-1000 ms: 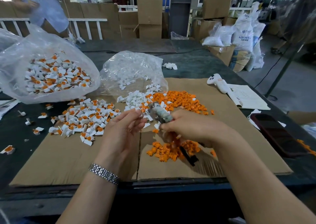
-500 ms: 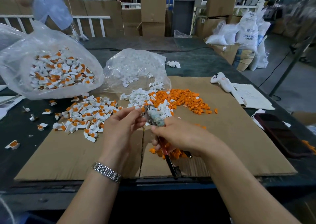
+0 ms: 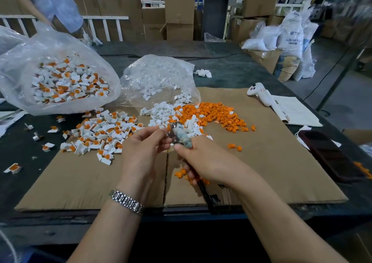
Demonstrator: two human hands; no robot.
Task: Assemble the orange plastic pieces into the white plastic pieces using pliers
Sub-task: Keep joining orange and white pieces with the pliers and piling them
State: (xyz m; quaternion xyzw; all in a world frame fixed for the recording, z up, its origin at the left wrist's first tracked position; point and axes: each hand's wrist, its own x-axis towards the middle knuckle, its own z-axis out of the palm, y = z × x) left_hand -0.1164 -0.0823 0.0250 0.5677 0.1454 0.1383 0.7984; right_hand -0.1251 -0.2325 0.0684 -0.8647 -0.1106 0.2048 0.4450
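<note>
My right hand (image 3: pixel 203 158) grips the pliers (image 3: pixel 181 137), whose taped jaws point up and left and whose dark handle (image 3: pixel 207 196) sticks out below the palm. My left hand (image 3: pixel 143 148) pinches a small piece at the jaw tips; the piece itself is mostly hidden by my fingers. Loose orange pieces (image 3: pixel 211 115) lie in a heap beyond the hands, next to loose white pieces (image 3: pixel 161 113). A few more orange pieces (image 3: pixel 181 174) lie under my right hand. Finished white-and-orange parts (image 3: pixel 100 134) are spread to the left on the cardboard sheet (image 3: pixel 271 162).
A clear bag of finished parts (image 3: pixel 60 81) sits far left, and a bag of white pieces (image 3: pixel 159 77) at centre back. A white handheld device (image 3: pixel 261 94), papers (image 3: pixel 293 110) and a dark phone (image 3: pixel 330 154) lie on the right. A person (image 3: pixel 52 1) stands behind the table.
The pliers swung from pointing up-right to up-left, their handle now low toward the table edge. My left hand's fingertips closed in at the jaws. The view shifted slightly.
</note>
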